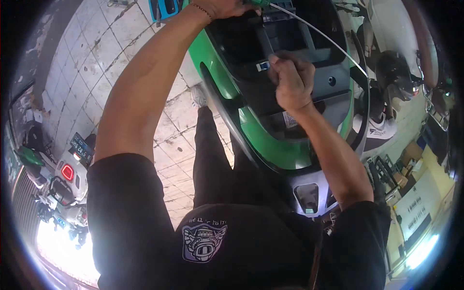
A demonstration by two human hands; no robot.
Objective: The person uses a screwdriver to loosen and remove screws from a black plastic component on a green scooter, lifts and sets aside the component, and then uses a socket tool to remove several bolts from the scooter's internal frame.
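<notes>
Grubby tiled floor, green scooter, sticker too tiny to read; right hand curled up, left hand cropped, can't tell if either's pinching anything.

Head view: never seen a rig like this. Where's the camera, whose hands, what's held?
No robot here: a person works bare-handed. This one picture comes from a fisheye camera on their head, looking down, so straight edges bend near the rim.

Below is a green-and-black scooter body with dark recesses in its top. A white cord arcs across it.

The left hand is cut off by the top edge, beside a small green object; its grip can't be judged. The right hand is curled above the recesses; no held object can be made out.
</notes>
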